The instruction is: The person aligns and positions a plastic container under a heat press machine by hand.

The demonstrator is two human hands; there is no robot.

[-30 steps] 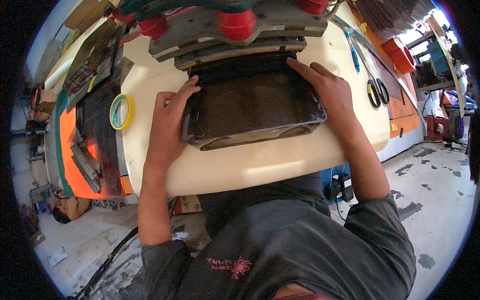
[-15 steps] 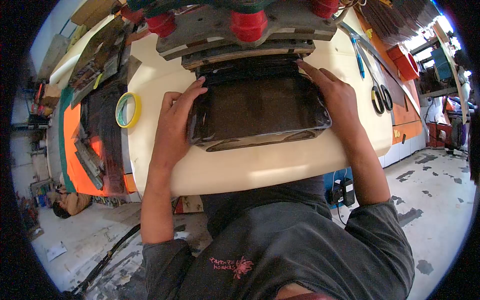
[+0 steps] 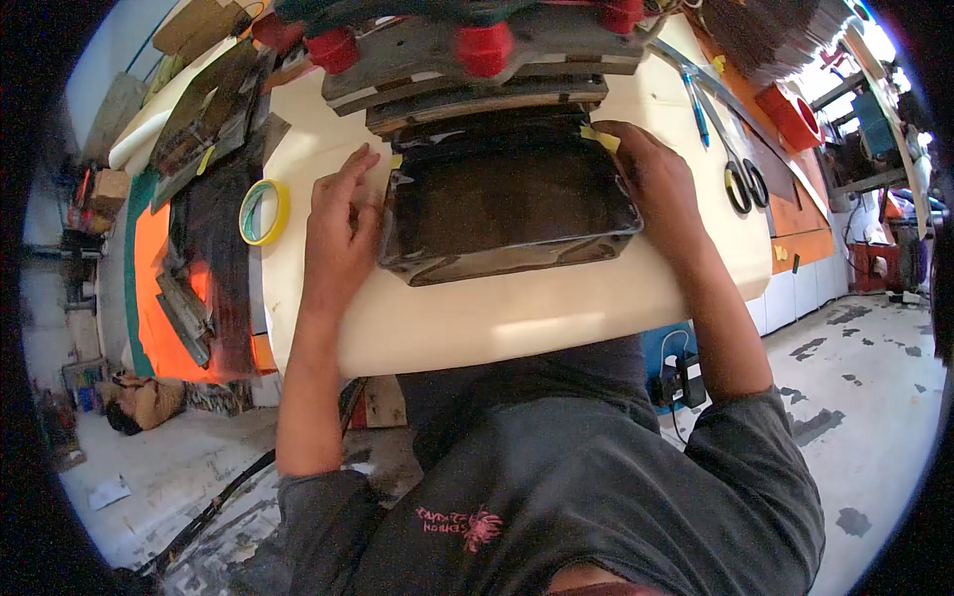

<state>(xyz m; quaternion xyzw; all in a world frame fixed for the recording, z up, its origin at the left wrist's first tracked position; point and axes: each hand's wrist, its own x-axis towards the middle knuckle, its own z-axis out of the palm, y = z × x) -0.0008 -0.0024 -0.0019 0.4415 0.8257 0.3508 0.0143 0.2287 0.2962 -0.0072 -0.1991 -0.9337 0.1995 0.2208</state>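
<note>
1 glossy, dark, oblong sheet (image 3: 509,199) with 2 yellow tabs (image 3: 601,139) alongside

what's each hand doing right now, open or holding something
Left hand: open, beside the dark panel; contact unclear.
Right hand: partly curled at a yellow strip; grip cannot be told.

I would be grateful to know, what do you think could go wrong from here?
Pinched fingers: the right hand is close to the machine with red fittings; if that moved, fingers might get caught.

Shifting: the yellow strip beside the right hand could come loose, perhaps letting the glossy dark piece slip.

Creasing: the piece's shiny near edge looks uneven and might wrinkle if pressed.
</note>
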